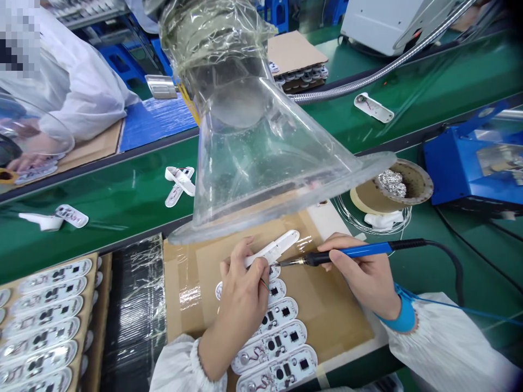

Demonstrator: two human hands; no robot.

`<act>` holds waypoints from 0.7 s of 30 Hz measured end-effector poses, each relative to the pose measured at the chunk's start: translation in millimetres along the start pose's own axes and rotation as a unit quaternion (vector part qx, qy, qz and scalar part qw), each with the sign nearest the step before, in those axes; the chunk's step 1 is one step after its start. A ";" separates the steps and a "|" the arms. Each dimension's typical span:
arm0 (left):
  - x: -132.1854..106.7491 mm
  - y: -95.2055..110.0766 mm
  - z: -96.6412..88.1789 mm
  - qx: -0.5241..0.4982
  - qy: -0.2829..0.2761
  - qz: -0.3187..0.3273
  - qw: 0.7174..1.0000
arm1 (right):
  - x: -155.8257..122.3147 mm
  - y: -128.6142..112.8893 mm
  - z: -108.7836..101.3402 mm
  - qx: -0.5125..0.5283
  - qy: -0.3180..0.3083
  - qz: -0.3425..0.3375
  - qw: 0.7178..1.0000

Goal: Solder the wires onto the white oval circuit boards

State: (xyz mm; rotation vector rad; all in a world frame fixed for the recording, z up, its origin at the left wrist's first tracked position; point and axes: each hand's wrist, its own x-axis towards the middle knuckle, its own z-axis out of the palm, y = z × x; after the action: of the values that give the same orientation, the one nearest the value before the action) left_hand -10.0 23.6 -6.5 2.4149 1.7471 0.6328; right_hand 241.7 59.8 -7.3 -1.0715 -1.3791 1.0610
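My left hand [241,296] is closed around a white plastic housing piece [274,249] with thin wires at its end, held above a row of white oval circuit boards [278,340] on a brown cardboard sheet [330,305]. My right hand [363,275] grips a blue-handled soldering iron [347,253]. The iron's tip touches the near end of the housing beside my left fingers. Both wrists wear white sleeves; a blue strap circles the right wrist.
A clear plastic fume hood [261,147] hangs just above the work. The green conveyor belt [122,196] carries white housings [178,184]. More boards fill a tray [44,321] on the left. A solder-wire reel [392,188] and blue station [474,163] sit on the right. Another person [61,92] works at upper left.
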 end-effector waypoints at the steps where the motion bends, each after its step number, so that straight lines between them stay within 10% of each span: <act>1: 0.3 0.2 0.0 0.001 0.001 0.001 1.000 | 0.1 0.0 0.2 0.000 0.000 0.000 1.000; 21: 1.8 1.3 -0.1 0.021 0.005 0.006 1.000 | 0.7 0.3 0.9 0.007 0.000 -0.001 1.000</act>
State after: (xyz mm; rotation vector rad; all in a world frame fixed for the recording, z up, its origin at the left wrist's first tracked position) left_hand -8.5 24.9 -5.4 2.4574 1.7684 0.6166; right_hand 240.8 60.5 -7.5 -1.0603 -1.3717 1.0682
